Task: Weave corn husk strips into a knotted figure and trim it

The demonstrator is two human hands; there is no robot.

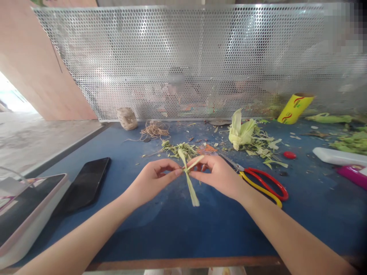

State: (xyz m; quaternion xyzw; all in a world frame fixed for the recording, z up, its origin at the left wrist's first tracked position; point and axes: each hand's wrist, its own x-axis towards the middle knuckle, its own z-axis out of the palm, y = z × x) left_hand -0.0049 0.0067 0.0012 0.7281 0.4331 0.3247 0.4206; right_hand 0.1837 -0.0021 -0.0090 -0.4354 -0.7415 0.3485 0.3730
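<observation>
Between my two hands, a small crossed piece of pale green corn husk strips (191, 190) hangs above the blue table. My left hand (160, 173) pinches its middle from the left between thumb and fingers. From the other side, my right hand (219, 173) grips the same piece, with one short strip sticking up beside its fingers. Just behind my hands lies a small heap of green husk scraps (183, 149). Scissors (262, 181) with one red and one yellow handle rest by my right wrist, their blades partly behind my hand.
A black phone (86, 183) and a pale-edged tray (37, 214) lie at left. Along the back are a twine roll (127, 118), loose twine (155, 130), a husk bunch (242, 131) and a yellow tube (295, 109). A perforated metal panel (200, 57) stands behind. A white-and-purple tool (341, 156) lies right.
</observation>
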